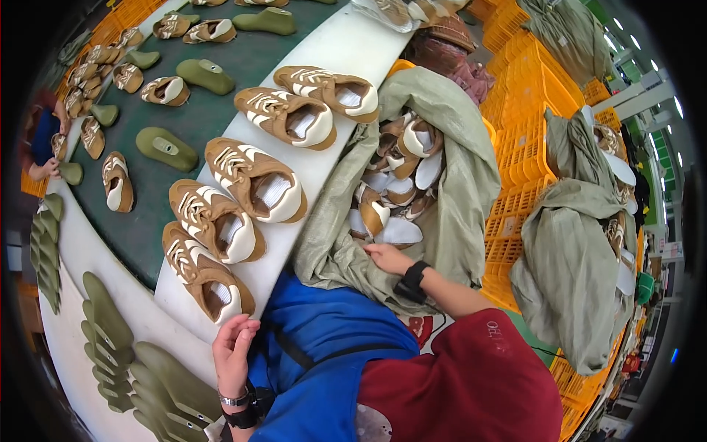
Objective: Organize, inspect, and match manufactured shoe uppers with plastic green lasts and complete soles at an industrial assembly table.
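Shoes (210,274), brown suede with white trim, lined the curved white counter (346,55). Left hand (234,350), grip loosely spread, touched the counter edge; right hand (388,258), fingers curled, pinched the woven sack (456,191).

I am looking down into a busy factory hall. A dark green conveyor belt (199,110) curves away to the upper left, bordered by a white counter (346,51) rim. Stacks of bright orange plastic crates (526,147) fill the right side, some draped with grey-green woven sacks (574,258). Olive green foot-shaped moulds (110,331) lie in rows at the lower left. At the far right, white ceiling light strips (626,29) glow above green-painted floor (526,335) and distant shelving, too small to make out.
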{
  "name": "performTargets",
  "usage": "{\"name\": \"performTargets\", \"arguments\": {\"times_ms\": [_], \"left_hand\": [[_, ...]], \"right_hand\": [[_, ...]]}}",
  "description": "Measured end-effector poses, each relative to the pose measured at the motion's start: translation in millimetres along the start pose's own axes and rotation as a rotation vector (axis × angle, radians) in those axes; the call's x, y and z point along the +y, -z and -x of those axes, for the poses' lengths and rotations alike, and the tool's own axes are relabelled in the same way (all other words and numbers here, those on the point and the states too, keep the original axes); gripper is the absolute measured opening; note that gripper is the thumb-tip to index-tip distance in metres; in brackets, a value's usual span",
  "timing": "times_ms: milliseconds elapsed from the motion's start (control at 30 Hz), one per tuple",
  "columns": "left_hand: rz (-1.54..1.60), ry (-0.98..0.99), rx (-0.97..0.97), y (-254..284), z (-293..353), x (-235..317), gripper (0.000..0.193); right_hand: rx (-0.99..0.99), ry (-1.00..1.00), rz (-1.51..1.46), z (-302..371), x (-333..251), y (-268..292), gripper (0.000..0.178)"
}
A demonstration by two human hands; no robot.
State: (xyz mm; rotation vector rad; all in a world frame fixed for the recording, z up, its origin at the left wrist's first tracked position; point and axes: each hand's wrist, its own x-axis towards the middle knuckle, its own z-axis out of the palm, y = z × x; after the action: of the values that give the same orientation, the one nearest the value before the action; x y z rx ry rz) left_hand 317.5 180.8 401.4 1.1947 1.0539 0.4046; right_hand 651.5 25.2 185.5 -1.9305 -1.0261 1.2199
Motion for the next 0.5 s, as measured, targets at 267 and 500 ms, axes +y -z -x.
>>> {"name": "performTargets", "arguments": {"times_ms": [267,500], "left_hand": [[-0.006,0.017,-0.002,-3.0,-2.1,5.6,0.026],[-0.065,-0.001,-0.018,-1.1,1.7,-7.1,0.025]], "right_hand": [[0.154,-0.39,0.505,-60.5,16.6,78.1,0.045],[-0.077,-0.37,0.819,-73.5,31.1,40.3,0.056]]}}
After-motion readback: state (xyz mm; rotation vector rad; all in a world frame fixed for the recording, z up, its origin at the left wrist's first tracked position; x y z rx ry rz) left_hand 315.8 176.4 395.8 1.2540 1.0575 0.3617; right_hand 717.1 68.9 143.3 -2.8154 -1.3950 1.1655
